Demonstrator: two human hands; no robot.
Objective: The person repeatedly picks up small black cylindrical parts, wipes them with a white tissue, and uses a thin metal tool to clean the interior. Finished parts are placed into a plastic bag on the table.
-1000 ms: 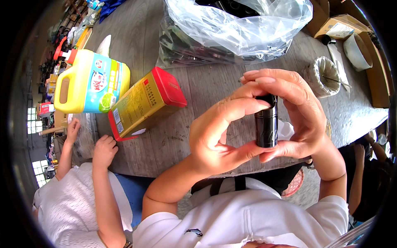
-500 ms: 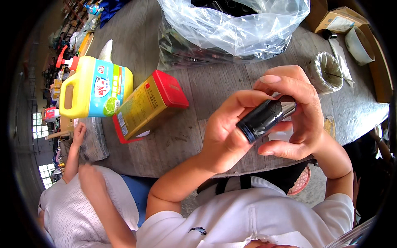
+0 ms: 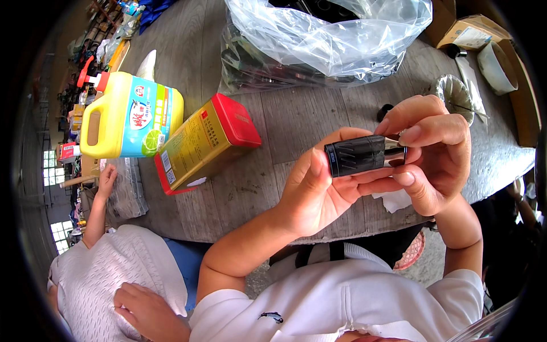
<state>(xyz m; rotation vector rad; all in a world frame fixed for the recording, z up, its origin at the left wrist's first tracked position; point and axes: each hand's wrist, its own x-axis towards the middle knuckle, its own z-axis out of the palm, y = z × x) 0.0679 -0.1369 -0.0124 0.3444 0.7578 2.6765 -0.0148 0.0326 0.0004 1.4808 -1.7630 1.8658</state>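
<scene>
In front of me, above the table, is a short black cylinder [image 3: 358, 155] with slanted grooves and a shiny metallic right end. It lies nearly level. My left hand [image 3: 319, 185] holds its dark left part, thumb at the near left end and fingers behind and below. My right hand [image 3: 441, 151] has its fingertips and thumb closed about the shiny end, where a thin dark rim shows. Beyond my right hand a small dark round piece [image 3: 384, 112] is on the table, partly hidden by the fingers. A crumpled white tissue [image 3: 397, 200] shows below my right hand.
A clear plastic bag [image 3: 319, 51] of dark parts stands at the back. On the left are a red-and-gold tin [image 3: 208, 142] and a yellow pump jug [image 3: 137, 117]. A lined cup [image 3: 456, 97], white bowl [image 3: 497, 67] and cardboard box [image 3: 473, 29] stand right. A person [image 3: 119, 273] sits left.
The cylinder has turned from a slant to nearly level. My right fingers have closed in on its shiny end. The dark round piece has come into sight. The neighbour's nearer hand has dropped.
</scene>
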